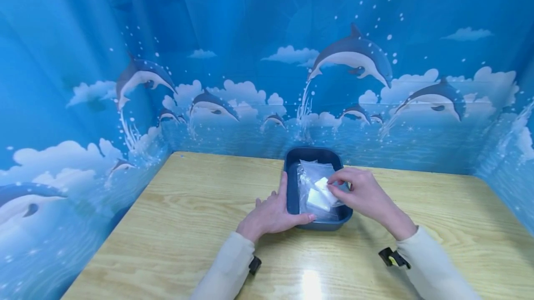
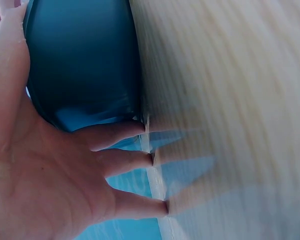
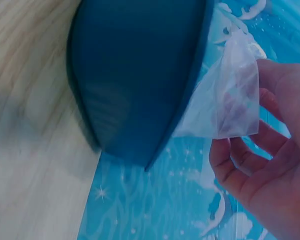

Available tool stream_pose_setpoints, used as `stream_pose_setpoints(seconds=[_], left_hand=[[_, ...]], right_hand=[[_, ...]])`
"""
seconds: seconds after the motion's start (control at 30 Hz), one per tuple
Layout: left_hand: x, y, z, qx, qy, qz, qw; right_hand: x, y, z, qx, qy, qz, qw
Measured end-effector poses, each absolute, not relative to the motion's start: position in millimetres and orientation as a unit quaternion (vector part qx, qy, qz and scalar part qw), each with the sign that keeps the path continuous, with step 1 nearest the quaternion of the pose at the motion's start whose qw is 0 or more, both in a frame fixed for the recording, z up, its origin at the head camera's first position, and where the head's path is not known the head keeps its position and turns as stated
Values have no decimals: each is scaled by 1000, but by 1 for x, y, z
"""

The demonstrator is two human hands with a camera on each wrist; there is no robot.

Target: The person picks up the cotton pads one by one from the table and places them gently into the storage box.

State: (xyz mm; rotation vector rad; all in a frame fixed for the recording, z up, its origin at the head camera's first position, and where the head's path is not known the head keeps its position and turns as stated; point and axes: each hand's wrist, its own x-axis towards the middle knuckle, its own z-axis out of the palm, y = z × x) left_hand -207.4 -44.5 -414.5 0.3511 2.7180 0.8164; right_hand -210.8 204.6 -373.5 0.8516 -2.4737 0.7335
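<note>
A dark blue-grey plastic bin (image 1: 319, 226) stands on the table with clear plastic bags (image 1: 319, 170) inside, white patches showing on them. My left hand (image 1: 271, 212) rests against the bin's left side, thumb over the near rim and the other fingers spread straight. In the left wrist view three fingers of the left hand (image 2: 65, 170) reach down to the tabletop beside the bin. Over the bin's right side, my right hand (image 1: 365, 193) pinches a clear plastic bag (image 3: 232, 95). In the right wrist view that bag stands up above the rim, at the fingertips of the right hand (image 3: 275, 160).
The light wood-grain table (image 1: 200, 207) extends on both sides of the bin. Close behind the bin hangs a blue curtain (image 1: 250, 59) printed with dolphins, which also runs along the left and right sides. Black straps (image 1: 394, 258) show at both wrists.
</note>
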Motion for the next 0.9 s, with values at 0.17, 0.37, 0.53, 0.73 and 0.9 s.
stream_pose_setpoints(seconds=[0.17, 0.37, 0.53, 0.73, 0.9], left_hand=[[-207, -45, -415, 120, 941, 283, 142], [-206, -44, -415, 121, 940, 287, 141], [-206, -44, -415, 123, 938, 292, 142], [-207, -45, -414, 122, 938, 293, 138], [-208, -45, -414, 120, 939, 292, 139]], right_hand=[[-215, 188, -378, 274, -923, 215, 163], [-223, 171, -386, 269, -941, 177, 106], [-226, 162, -393, 292, -938, 174, 63], [-225, 156, -395, 304, -938, 157, 45], [-224, 154, -397, 309, -940, 133, 61]])
